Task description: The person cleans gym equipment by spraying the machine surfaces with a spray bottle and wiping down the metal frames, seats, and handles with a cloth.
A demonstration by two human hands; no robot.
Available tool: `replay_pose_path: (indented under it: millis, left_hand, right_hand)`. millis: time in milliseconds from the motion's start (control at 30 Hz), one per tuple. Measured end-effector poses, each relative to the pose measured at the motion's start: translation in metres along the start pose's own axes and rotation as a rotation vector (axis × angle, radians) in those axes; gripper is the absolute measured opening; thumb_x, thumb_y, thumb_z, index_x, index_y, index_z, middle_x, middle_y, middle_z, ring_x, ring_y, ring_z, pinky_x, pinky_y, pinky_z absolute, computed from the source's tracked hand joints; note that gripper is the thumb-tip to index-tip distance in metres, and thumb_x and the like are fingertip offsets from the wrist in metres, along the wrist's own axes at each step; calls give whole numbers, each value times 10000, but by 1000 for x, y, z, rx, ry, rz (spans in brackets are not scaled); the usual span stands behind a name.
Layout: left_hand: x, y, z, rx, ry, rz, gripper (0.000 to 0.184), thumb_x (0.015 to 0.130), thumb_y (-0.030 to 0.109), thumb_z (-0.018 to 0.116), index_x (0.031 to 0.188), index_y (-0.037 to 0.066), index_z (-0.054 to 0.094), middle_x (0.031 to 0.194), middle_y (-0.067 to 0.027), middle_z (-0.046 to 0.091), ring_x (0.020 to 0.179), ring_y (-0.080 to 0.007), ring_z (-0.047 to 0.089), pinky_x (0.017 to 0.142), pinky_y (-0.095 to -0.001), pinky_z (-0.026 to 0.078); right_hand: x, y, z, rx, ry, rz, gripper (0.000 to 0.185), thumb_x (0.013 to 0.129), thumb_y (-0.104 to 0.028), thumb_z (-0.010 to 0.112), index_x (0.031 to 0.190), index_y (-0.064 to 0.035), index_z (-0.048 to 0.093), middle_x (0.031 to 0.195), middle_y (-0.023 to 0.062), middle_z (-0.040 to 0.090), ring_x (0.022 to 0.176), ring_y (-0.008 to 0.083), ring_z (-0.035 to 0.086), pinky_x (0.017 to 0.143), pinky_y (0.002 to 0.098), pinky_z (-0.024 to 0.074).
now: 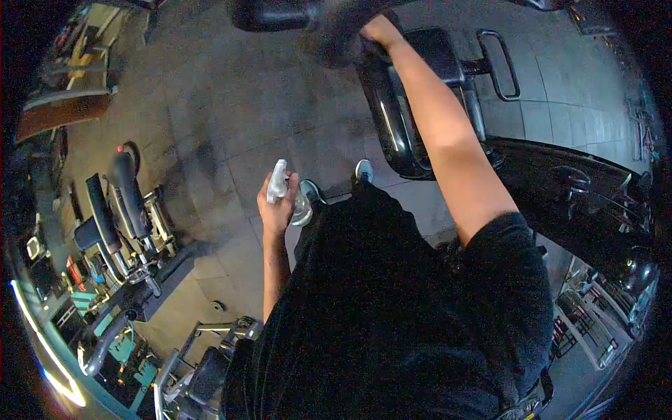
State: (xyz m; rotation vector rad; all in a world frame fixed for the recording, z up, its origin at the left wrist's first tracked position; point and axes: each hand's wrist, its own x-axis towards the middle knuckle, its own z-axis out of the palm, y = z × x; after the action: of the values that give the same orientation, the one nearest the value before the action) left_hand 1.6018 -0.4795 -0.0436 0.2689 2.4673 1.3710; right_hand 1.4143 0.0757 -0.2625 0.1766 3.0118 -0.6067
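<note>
My left hand (274, 204) is wrapped around a clear spray bottle (302, 210) with a white trigger head (278, 180), held in front of my body above the floor. My right arm stretches far forward, and my right hand (381, 32) is against the dark padded part (336, 35) of a black gym machine near the top of the view. The fingers of that hand are mostly hidden and blurred, so whether a cloth is under them cannot be made out. Beneath the forearm is the machine's black glossy body (395, 126).
A black seat (430, 56) and a looped handle (500, 66) adjoin the machine at right. Gym equipment with upright pads (115, 210) stands at left, and another metal-framed machine (203, 371) at lower left. Dark tiled floor (224, 126) lies between them.
</note>
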Motion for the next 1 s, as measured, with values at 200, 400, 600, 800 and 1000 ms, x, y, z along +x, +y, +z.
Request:
replay_pose_path:
  millis: [200,400,600,800,1000]
  left_hand:
    - [-20,8,1,-41,-39,-3,242,902,231,794,965,23,688,838,-47,691,774,-117,628,719,-293,515]
    - [-20,-22,7,-6,-152,-3,262,905,244,793,996,18,697,863,-56,713,798,-122,650,729,-302,524]
    - [-5,-31,-2,-30,-109,-44,279,904,253,796,999,10,695,851,-54,710,784,-117,647,728,-298,523]
    - [10,-9,-12,55,-8,-63,270,907,242,793,1002,10,695,839,-47,698,777,-107,631,726,-292,517]
    - [10,-6,-12,-52,29,-44,242,908,230,794,987,24,695,831,-41,696,772,-102,623,712,-288,513]
  right_hand:
    - [-91,-127,-54,327,366,367,620,819,-459,723,1185,37,666,1096,299,701,1062,437,683,931,473,543]
    - [-284,-255,-100,288,183,565,803,786,-595,771,1130,95,544,1030,366,678,1011,478,682,877,525,556]
    - [-369,-287,-68,71,263,635,812,869,-674,646,1130,83,510,949,321,698,830,460,712,687,519,581]
    - [-265,-243,-97,141,182,586,852,891,-712,595,1039,127,574,938,348,689,894,482,699,785,503,574]
    - [-112,-122,-82,238,64,297,720,840,-524,691,1212,89,619,1094,316,693,1064,455,675,928,482,549]
